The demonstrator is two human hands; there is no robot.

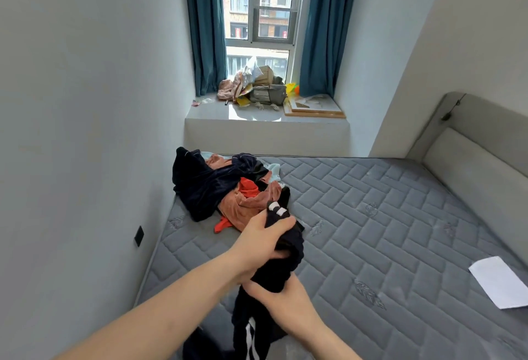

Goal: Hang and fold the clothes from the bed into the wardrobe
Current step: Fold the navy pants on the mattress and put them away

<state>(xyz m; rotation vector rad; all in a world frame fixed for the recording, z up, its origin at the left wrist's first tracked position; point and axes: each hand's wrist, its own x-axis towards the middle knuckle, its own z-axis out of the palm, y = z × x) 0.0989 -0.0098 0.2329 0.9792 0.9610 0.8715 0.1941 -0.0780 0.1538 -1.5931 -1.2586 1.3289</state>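
I am gripping the black garment with both my left hand and right hand, lifting it off the bed beside the clothes pile, so it can be sorted out.

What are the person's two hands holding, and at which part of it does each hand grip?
Both grip one black garment with white stripes: the left hand near its upper bunched end, the right hand lower down its middle.

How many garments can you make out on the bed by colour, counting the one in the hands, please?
Black with white stripes, held by left hand and right hand: 1
Dark navy: 1
Rust-brown: 1
Orange-red: 1
Light blue, mostly buried: 1
Total: 5 visible; more may be hidden.
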